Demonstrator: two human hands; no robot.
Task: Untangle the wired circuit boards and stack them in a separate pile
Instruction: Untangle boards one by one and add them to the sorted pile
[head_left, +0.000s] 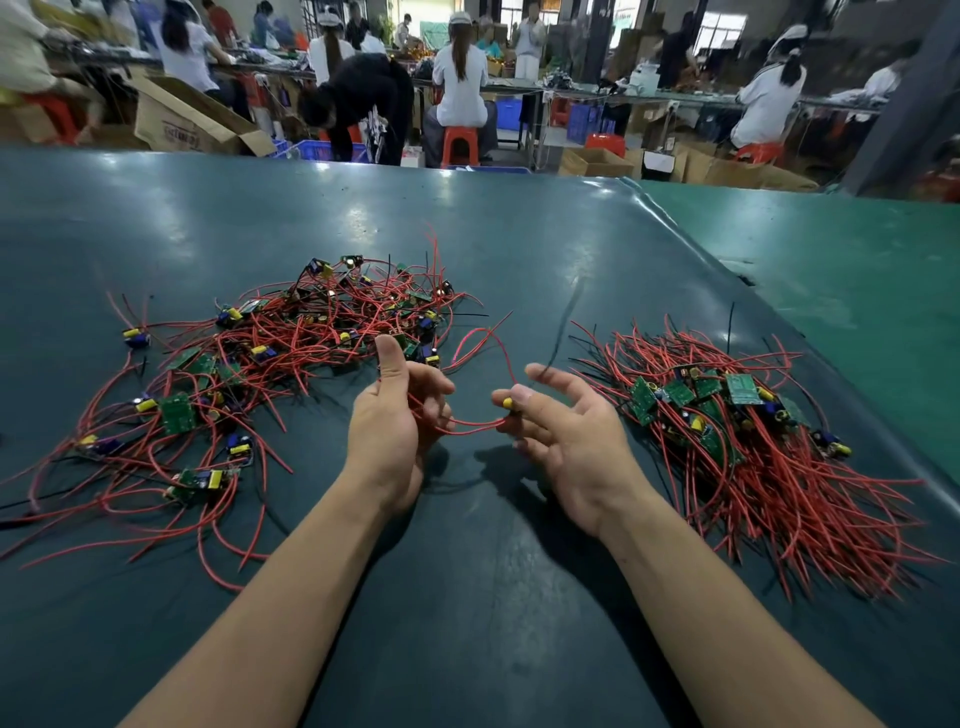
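Untangling under way: left hand (387, 431) has fingers curled shut on a red wire (470, 423); right hand (558, 426) pinches the board (508, 402) at its other end, remaining fingers spread. Both held above the table (467, 597), between tangle (291, 353) and sorted pile (727, 426). Likely next: free the wire, carry board right, lay it aligned on the pile.

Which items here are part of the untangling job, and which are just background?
Job:
tangled pile
sorted pile
red wire between left hand and right hand

Background:
cardboard box
red stool
blue crate
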